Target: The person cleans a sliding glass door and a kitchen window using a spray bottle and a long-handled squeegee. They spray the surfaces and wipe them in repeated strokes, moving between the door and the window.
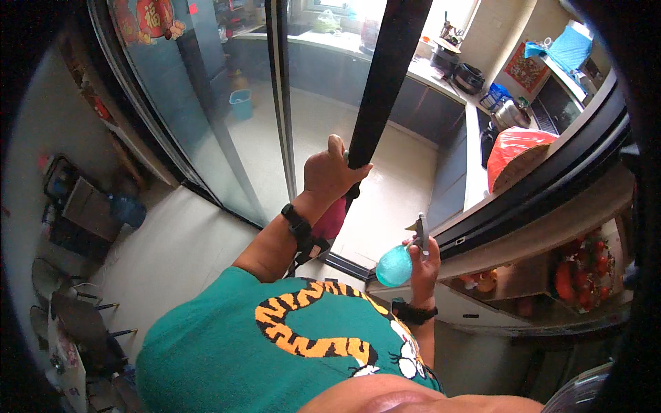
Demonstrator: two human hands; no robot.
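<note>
My left hand [330,168] is closed around the black upright frame [384,77] of a glass sliding door. Below that hand, a pink item [330,219] shows partly behind my forearm; I cannot tell what it is or whether the hand holds it. In my right hand [426,266] is a turquoise spray bottle [394,267] with a grey trigger head [422,232]. The bottle is tilted, its rounded body toward the door opening. Both wrists wear black bands.
Through the opening lies a kitchen with a white counter [472,149], a black pot [468,78] and a red plastic bag [516,149]. A blue bin [241,104] stands behind the glass panel [206,113]. Chairs [51,273] and a water jug [127,210] are at left; a cabinet [480,310] is at right.
</note>
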